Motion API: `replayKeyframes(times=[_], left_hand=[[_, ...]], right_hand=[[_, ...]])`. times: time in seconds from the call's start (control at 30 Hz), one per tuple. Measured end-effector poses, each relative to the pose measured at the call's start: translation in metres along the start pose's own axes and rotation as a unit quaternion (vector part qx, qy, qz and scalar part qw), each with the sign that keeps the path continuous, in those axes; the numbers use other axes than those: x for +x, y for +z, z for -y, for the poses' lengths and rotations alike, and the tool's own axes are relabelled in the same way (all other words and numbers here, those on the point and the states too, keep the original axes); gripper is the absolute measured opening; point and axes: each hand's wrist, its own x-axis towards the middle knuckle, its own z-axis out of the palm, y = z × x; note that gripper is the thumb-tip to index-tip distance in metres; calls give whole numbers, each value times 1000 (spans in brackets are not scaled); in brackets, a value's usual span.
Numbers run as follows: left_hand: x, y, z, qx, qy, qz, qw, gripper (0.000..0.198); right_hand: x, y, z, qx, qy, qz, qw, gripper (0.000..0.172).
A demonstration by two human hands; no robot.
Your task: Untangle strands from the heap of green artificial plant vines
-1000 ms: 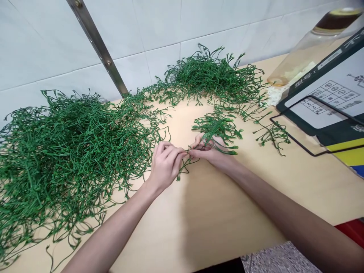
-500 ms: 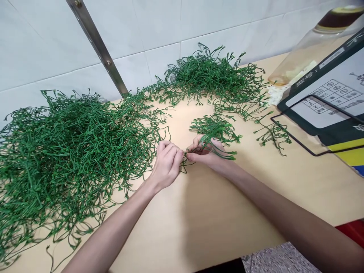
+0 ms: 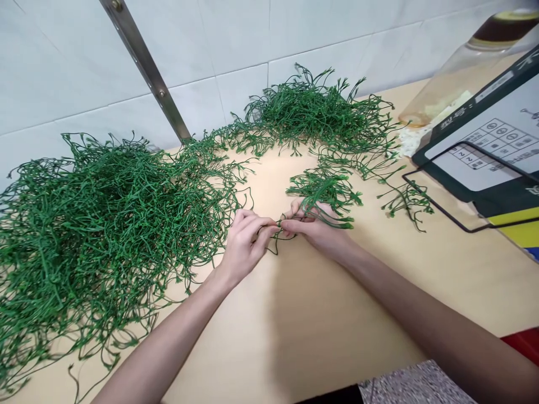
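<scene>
We log the counter (image 3: 320,314), pale wood | left: large heap of green sprigs (image 3: 96,224) | far middle: smaller heap of green sprigs (image 3: 320,115) | right of centre: loose sprigs (image 3: 406,199) | far right: clear bottle (image 3: 446,90) on its side | right: dark chart board (image 3: 484,146), black wire frame (image 3: 433,204) just beside it

A dark-framed printed card (image 3: 471,174) at 3 o'clock, propped at the right edge of the desk (image 3: 295,336), bears the only writing in view. Its dark header strip (image 3: 484,92) carries white Chinese characters that appear to read "型号:", followed by a pale label too blurred to read. On the white sheet below it, a ruled grid (image 3: 490,143) shows the digit "2" in two lower-left cells; the other cells hold small round symbols too tiny to read.
</scene>
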Motion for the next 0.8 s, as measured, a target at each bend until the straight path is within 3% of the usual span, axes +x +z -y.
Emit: replayKeyframes(times=[0.27,0.47,0.8], left_hand=[[0,1,1,11,23,-25,999,5],[-2,4,3,39,81,-40,995,6],[-3,3,0,85,67,-28,994,9]], right_hand=[[1,-2,0,-22,4,20,1000,36],[0,1,6,-20,-1,15,1000,39],[-1,1,3,-58,-17,0,998,37]])
